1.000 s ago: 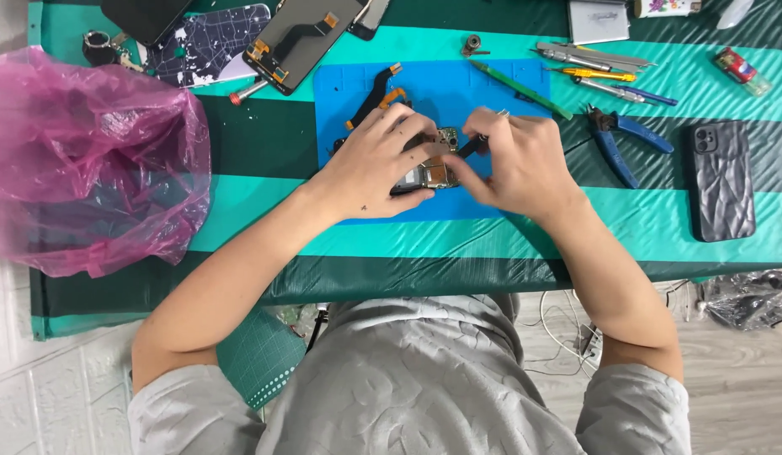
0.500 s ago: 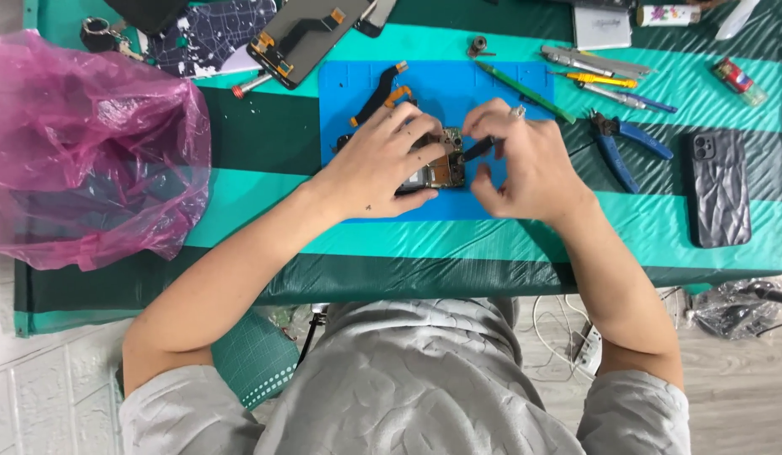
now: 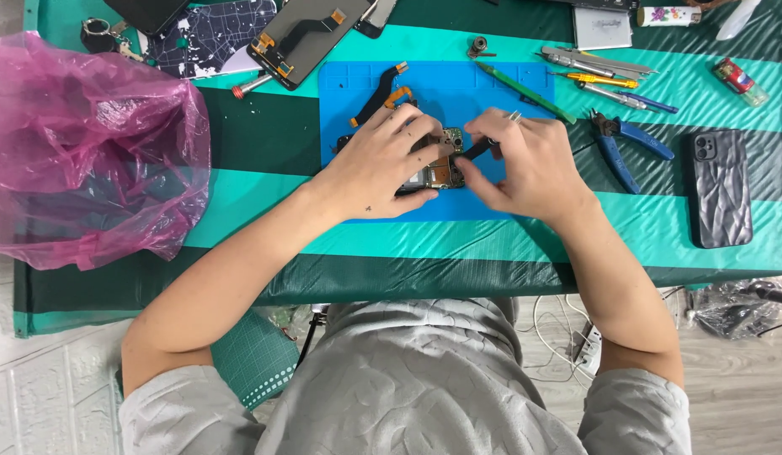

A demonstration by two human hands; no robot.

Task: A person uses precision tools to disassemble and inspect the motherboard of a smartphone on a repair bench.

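Holding the opened phone body point(image 3: 433, 173) down near the middle of the blue work mat point(image 3: 349, 93), we have our left hand point(image 3: 382, 164) spread over its left half, fingers curled and pressing on the frame. Our right hand point(image 3: 525, 164) sits just right of the phone, fingers pinched around a dark slim tool point(image 3: 475, 150) whose tip reaches onto the exposed circuit board.

To do this well, we judge that the left hand should keep the phone flat and steady while the right works the tip gently, levering low against the board rather than stabbing, since the small parts there look fragile.

On the mat above the phone lie a black flex cable with orange ends point(image 3: 381, 91) and a green pry tool point(image 3: 525, 91) slanting off its right edge. Further right of the mat rest blue-handled pliers point(image 3: 622, 147), a row of screwdrivers and tweezers point(image 3: 605, 72) and a phone in a black case point(image 3: 719, 187). Left of the mat, a detached screen panel point(image 3: 298, 38) lies at the table's far edge, and a pink plastic bag point(image 3: 88, 147) bulges well apart.
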